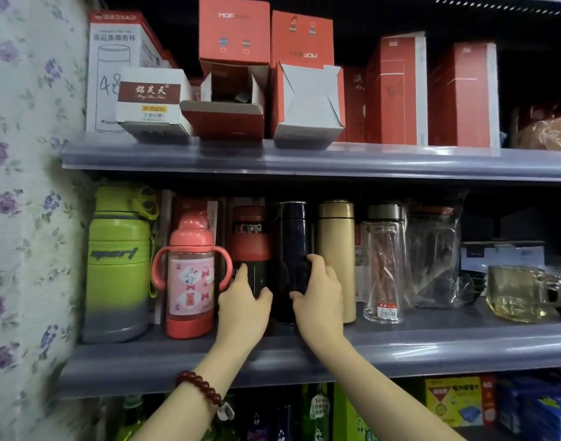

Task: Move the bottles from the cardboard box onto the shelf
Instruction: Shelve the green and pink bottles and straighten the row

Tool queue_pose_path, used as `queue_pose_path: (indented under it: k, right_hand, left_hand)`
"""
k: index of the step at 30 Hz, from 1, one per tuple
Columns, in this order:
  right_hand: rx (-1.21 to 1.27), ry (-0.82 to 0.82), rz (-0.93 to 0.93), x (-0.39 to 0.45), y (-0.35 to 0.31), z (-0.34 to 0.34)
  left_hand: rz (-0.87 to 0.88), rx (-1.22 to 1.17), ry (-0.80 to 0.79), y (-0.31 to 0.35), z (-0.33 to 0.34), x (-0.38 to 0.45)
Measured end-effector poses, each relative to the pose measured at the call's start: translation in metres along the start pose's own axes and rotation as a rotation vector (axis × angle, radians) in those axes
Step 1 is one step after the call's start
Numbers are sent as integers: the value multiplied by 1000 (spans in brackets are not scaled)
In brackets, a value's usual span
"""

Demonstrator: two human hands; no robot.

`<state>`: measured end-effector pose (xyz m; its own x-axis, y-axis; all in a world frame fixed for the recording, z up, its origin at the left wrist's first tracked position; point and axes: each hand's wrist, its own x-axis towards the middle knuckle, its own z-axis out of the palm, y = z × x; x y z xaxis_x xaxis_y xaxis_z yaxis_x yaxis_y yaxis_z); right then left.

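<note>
I have my left hand [244,300] wrapped round the red-and-black bottle [251,249] and my right hand [319,288] round the dark blue bottle [292,249], both standing on the middle shelf [432,342]. They sit tight between the pink bottle [190,275] and the gold flask [336,249], so I judge a careless nudge could topple a neighbour.

"sport" on green flask [118,259]; "MDF" on red box [234,30].
</note>
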<state>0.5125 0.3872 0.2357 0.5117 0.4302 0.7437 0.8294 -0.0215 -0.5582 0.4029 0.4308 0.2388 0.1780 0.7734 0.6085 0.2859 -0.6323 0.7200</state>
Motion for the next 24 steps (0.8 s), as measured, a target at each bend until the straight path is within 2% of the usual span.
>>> queue_pose_path:
  k: [6,10,12,15,17,19,21,24]
  right_hand:
    - [67,-29,2,0,3,-2]
    - [213,-23,-15,-1,6,-14]
    - [306,29,-55,-1,12,-26]
    - [395,194,-86,7,29,-54]
    - [382,306,-63,16,44,-75]
    - [344,349,6,25,60,-93]
    - [288,315,107,29,76,-104]
    - [276,179,219,34,96,-109]
  left_hand:
    - [-27,-42,-31,-4,-4,0]
    - [-22,-57,-70,-2,-8,-2]
    - [3,-36,-51,1,-8,-5]
    - [113,-76,24,14,0,-14]
    - [174,-155,6,28,10,-18]
    - [184,-223,-46,42,24,-19]
    - [175,-239,-79,51,39,-20]
    - [142,-194,-74,58,61,-24]
